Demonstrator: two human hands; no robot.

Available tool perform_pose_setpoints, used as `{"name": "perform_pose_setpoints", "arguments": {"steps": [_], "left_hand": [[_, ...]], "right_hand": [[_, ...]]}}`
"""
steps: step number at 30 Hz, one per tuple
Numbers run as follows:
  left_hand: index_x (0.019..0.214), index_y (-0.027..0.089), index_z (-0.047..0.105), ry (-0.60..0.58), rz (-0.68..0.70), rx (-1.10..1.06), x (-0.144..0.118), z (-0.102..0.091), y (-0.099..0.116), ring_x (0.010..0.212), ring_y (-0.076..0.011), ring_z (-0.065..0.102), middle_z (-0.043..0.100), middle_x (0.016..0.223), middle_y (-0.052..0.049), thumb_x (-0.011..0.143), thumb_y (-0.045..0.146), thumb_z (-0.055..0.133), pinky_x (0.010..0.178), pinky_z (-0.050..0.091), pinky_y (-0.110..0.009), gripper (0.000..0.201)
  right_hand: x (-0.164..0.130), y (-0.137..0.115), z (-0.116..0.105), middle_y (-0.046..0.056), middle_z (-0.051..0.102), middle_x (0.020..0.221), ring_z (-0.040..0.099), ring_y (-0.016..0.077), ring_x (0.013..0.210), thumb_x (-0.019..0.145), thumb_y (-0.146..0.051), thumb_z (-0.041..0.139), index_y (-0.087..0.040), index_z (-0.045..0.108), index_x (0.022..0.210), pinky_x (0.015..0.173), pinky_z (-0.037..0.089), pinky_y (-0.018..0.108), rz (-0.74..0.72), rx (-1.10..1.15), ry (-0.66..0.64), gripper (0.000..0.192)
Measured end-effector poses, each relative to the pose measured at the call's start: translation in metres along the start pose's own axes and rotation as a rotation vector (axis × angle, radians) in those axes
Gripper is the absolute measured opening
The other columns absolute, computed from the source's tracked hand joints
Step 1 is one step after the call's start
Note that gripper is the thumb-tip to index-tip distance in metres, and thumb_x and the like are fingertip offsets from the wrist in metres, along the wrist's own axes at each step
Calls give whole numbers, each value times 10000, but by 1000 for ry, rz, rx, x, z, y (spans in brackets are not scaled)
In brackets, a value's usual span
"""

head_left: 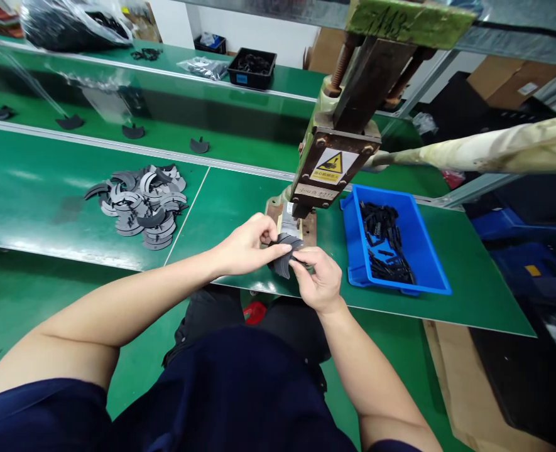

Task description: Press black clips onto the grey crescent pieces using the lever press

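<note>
Both of my hands meet at the near edge of the green bench, just in front of a small hand press (334, 157). My left hand (249, 245) and my right hand (318, 279) pinch the same dark grey crescent-shaped part (284, 257) between their fingertips, close to the press base (278, 213). A heap of similar grey crescent parts (139, 201) lies on the bench to the left. To the right stands a blue bin (428, 263) holding several small black pieces (384, 242).
The press's long wrapped lever (494, 147) juts out to the right. A conveyor strip (93, 129) behind carries single crescent parts. A black tray (252, 68) and plastic bags sit on the far shelf. Blue crates (527, 251) and cardboard stand on the floor at right.
</note>
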State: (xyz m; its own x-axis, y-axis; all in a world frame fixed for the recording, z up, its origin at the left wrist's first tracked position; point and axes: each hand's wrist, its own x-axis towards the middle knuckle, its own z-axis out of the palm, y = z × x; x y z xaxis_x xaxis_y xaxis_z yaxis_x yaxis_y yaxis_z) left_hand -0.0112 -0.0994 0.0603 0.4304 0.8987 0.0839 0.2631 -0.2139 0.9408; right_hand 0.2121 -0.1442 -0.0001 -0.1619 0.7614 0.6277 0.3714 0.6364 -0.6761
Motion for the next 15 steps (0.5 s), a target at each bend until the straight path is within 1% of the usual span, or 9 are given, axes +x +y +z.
{"name": "perform_pose_setpoints", "arguments": {"steps": [2, 4, 5, 6, 7, 8, 10, 12, 15], "left_hand": [[998, 207, 638, -92, -108, -203, -2, -3, -4, 684, -125, 593, 653, 833, 6, 849, 517, 867, 605, 463, -249, 414], [986, 190, 647, -229, -225, -362, -1, -8, -13, 593, -117, 596, 657, 734, 10, 854, 565, 856, 536, 453, -229, 449], [945, 179, 654, -239, -267, -405, 3, -13, -21, 555, -111, 592, 651, 689, 9, 853, 566, 860, 508, 446, -218, 448], [896, 170, 654, -190, -298, -430, 8, -18, -31, 526, -103, 587, 645, 655, 6, 849, 547, 873, 488, 441, -205, 439], [853, 165, 646, -85, -327, -452, 17, -24, -43, 505, -96, 586, 641, 631, 3, 845, 509, 889, 474, 441, -190, 421], [824, 163, 634, 54, -358, -480, 29, -31, -56, 492, -91, 588, 643, 619, -1, 849, 456, 899, 467, 445, -178, 395], [775, 173, 584, 344, -480, -557, 61, -46, -82, 459, -94, 594, 629, 585, -4, 883, 352, 879, 455, 465, -170, 362], [839, 166, 616, 560, -607, -631, 102, -62, -102, 444, -108, 605, 636, 585, -10, 909, 246, 845, 453, 487, -179, 252], [1042, 142, 677, 648, -599, -660, 163, -83, -113, 496, -110, 655, 698, 676, -40, 1010, 209, 703, 511, 539, -177, 79]], "right_hand": [[-3, 3, 0, 36, 780, 1031, 745, 189, 988, 899, -228, 748, -280, 727, 1100, 897, 608, 377, 49, 37, 6, 209], [-6, 6, 1, 47, 769, 1092, 739, 194, 1037, 905, -246, 751, -284, 717, 1171, 941, 609, 390, 125, 74, 2, 271], [-8, 8, 2, 57, 757, 1145, 733, 195, 1064, 913, -255, 745, -287, 694, 1242, 965, 607, 397, 170, 95, 5, 334], [-11, 9, 3, 67, 738, 1199, 724, 195, 1094, 926, -262, 732, -289, 658, 1314, 991, 603, 405, 217, 118, 14, 397], [-15, 10, 5, 75, 718, 1239, 712, 194, 1122, 939, -267, 716, -291, 622, 1364, 1019, 595, 413, 262, 144, 29, 436], [-19, 10, 6, 76, 702, 1251, 700, 190, 1137, 951, -272, 700, -291, 605, 1378, 1040, 584, 417, 303, 173, 42, 437], [-27, 6, 12, 62, 696, 1194, 685, 181, 1122, 964, -288, 686, -282, 644, 1295, 1054, 567, 410, 376, 248, 34, 333], [-35, -3, 23, 53, 705, 1120, 687, 175, 1075, 969, -318, 686, -265, 690, 1186, 1027, 569, 399, 452, 358, -38, 224], [-40, -22, 48, 57, 733, 1082, 714, 173, 1018, 978, -397, 684, -251, 701, 1162, 985, 592, 403, 586, 588, -186, 236]]}}
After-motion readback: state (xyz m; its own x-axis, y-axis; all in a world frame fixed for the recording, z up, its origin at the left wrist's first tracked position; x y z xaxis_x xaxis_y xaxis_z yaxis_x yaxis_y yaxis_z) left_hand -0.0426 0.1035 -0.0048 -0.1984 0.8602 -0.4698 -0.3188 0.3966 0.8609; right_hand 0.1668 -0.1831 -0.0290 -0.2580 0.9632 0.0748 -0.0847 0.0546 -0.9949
